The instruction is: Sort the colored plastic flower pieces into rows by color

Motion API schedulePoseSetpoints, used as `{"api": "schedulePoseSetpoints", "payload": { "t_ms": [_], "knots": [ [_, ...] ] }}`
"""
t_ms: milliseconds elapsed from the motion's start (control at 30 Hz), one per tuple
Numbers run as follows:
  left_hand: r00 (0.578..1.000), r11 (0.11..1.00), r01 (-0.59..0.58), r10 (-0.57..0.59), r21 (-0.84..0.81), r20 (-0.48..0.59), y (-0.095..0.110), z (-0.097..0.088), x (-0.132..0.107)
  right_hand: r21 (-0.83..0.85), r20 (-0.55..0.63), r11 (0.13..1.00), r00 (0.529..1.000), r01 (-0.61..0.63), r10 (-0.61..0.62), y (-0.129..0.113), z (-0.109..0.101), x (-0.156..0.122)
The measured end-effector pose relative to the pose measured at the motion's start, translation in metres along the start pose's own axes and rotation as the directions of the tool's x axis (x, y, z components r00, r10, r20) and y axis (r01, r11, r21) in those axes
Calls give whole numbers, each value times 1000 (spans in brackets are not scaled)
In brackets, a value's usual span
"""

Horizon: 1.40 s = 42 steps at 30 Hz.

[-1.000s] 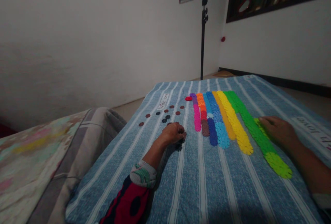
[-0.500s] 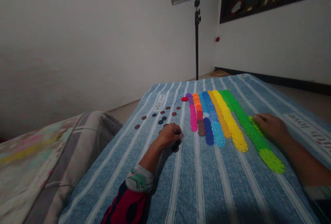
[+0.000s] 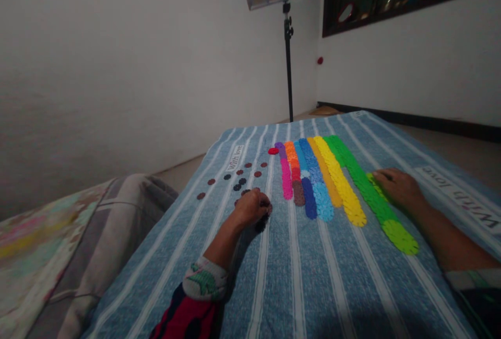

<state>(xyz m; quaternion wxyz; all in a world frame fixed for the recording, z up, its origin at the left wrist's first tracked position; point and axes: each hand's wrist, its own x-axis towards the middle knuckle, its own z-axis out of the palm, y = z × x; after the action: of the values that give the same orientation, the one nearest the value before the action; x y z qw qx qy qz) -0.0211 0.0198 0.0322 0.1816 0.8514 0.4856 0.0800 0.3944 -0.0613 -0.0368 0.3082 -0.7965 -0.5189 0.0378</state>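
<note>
Over the left part of the cloth, my left hand point(image 3: 252, 207) is closed in a pinch on a small brown disc point(image 3: 269, 208). Dark discs point(image 3: 261, 225) lie just below its fingertips, and more are partly hidden behind the hand. Brown discs point(image 3: 211, 182) and black discs point(image 3: 237, 187) lie scattered to its left and beyond it. My right hand point(image 3: 397, 187) lies on the cloth with its fingers stretched over some light green discs point(image 3: 374, 184), which it partly covers. Beside these runs a long overlapping row of green discs point(image 3: 360, 182) that ends in lime green discs point(image 3: 401, 237).
Overlapping rows include yellow discs point(image 3: 340, 179), blue discs point(image 3: 311, 156), pink discs point(image 3: 287, 179) and orange discs point(image 3: 291, 153). A red disc point(image 3: 273, 151) sits at their far left. Striped blue cloth point(image 3: 282, 287) covers the surface. A lamp stand point(image 3: 288, 62) rises behind it.
The whole view has shifted slightly, so things appear a little further left. My left hand keeps its pinch among the dark discs, and my right hand stays by the green row.
</note>
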Motion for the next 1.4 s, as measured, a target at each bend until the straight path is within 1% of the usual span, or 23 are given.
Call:
{"api": "schedulePoseSetpoints", "payload": {
  "t_ms": [167,300,433,567,700,800,867,1000,1133,1267,1400],
  "knots": [
    [999,1000,-23,23,-7,29,2,-3,1,4,-14,1000,1000,20,-20,-2,-1,-1],
    [999,1000,25,-25,-8,41,2,-2,1,6,-21,1000,1000,24,-23,1,1,0],
    [998,996,69,-69,-58,8,3,2,-1,9,-34,1000,999,28,-28,3,3,1],
    [997,991,81,-83,-104,-9,6,3,-3,14,-28,1000,999,25,-25,3,2,1],
    [997,995,66,-69,-78,-29,12,-2,-5,9,-24,1000,999,22,-22,3,1,1],
    [999,997,31,-33,-66,-31,18,-2,-4,5,-38,1000,999,29,-29,3,2,1],
    [1000,993,4,-5,-121,-11,24,1,-1,7,-45,999,998,41,-41,3,3,1],
    [998,954,-43,53,-298,26,39,17,10,21,-47,999,998,48,-47,3,2,0],
    [994,922,-87,106,-376,30,55,33,24,26,-38,999,999,33,-32,2,1,1],
    [984,907,-171,180,-384,-11,62,40,32,12,-23,999,999,33,-32,1,1,2],
    [962,907,-270,243,-323,-123,61,40,32,3,-25,999,999,38,-38,2,1,2]
  ]
}}
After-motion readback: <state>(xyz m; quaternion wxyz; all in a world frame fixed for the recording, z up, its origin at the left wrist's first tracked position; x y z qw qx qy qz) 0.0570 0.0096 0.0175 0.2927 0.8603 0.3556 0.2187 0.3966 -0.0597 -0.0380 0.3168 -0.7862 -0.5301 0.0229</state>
